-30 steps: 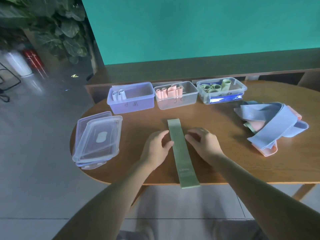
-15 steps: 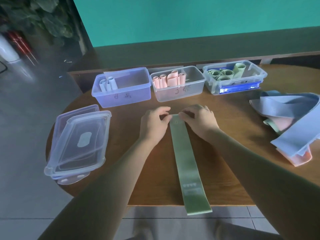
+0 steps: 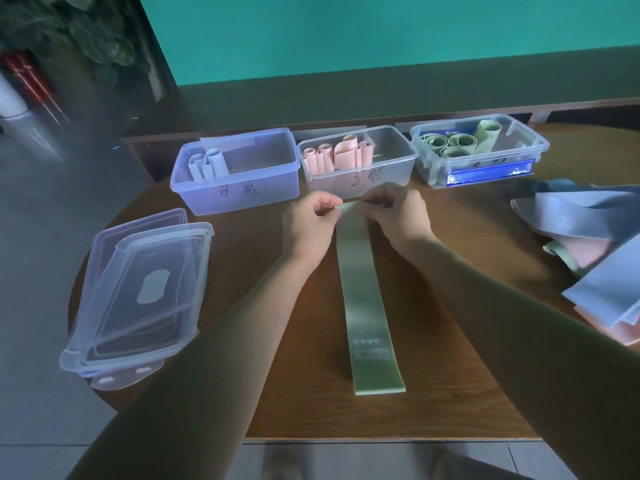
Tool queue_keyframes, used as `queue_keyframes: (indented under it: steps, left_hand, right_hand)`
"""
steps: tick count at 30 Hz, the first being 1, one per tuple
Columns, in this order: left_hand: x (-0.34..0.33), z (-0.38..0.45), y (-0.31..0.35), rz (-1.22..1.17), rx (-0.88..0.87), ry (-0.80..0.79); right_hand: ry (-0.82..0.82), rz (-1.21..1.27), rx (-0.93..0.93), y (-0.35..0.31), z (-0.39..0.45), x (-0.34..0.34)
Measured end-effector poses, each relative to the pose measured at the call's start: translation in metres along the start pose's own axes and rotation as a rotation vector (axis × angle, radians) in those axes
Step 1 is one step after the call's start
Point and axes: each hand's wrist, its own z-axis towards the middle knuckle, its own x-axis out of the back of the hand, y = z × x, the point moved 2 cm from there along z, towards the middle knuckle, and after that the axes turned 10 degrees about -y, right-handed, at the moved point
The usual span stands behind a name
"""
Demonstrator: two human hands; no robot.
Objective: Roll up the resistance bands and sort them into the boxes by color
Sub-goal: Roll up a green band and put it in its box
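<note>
Both hands are on the far end of the green band (image 3: 367,299), which lies flat and lengthwise on the wooden bench (image 3: 263,265), near end close to the bench's front edge, printed hearts and label facing up. Left hand (image 3: 310,225) grip: thumb and fingers pinching the band's far-left corner, fingers curled. Right hand (image 3: 394,213) grip: fingers curled over the far-right corner, pinching it too; the band's far edge looks lifted slightly between the two hands, can't tell if a first turn is formed. Three clear boxes in a row along the far side of the bench: left box (image 3: 242,188) holds a few rolled pale blue bands (image 3: 207,164), standing at its left end; middle box (image 3: 388,168) holds rolled pink bands (image 3: 337,157) in its left half; right box (image 3: 519,157) holds rolled green bands (image 3: 446,143) plus a blue packet against its front wall. Hands sit just in front of the middle box, not touching it. Pile of unrolled bands (image 3: 588,244) at the right of the bench, blue on top, pink and a bit of green under, well apart from the hands. Stack of clear lids (image 3: 138,292) at the bench's left edge, partly overhanging it.
</note>
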Motion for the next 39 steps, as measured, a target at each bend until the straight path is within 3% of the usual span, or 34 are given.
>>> queue_keyframes:
  steps: [10,18,23,30,39]
  left_hand:
    - [0.011,-0.030,0.002,0.131,-0.010,-0.057]
    - [0.030,-0.133,0.028,0.026,-0.009,-0.138]
    - [0.045,-0.204,0.037,-0.021,-0.129,-0.182]
    - [0.049,-0.233,0.040,0.079,-0.263,-0.228]
    - [0.043,-0.234,0.031,0.256,-0.305,-0.215]
  right_hand:
    - [-0.057,-0.165,-0.006,-0.005,-0.039,0.008]
    - [-0.216,-0.258,0.021,-0.017,-0.148,0.027]
    - [-0.239,-0.158,0.027,-0.022,-0.212,0.038]
    - [-0.287,-0.062,0.183,-0.027,-0.238,0.036]
    - [-0.249,-0.231,0.344,-0.021,-0.240,0.027]
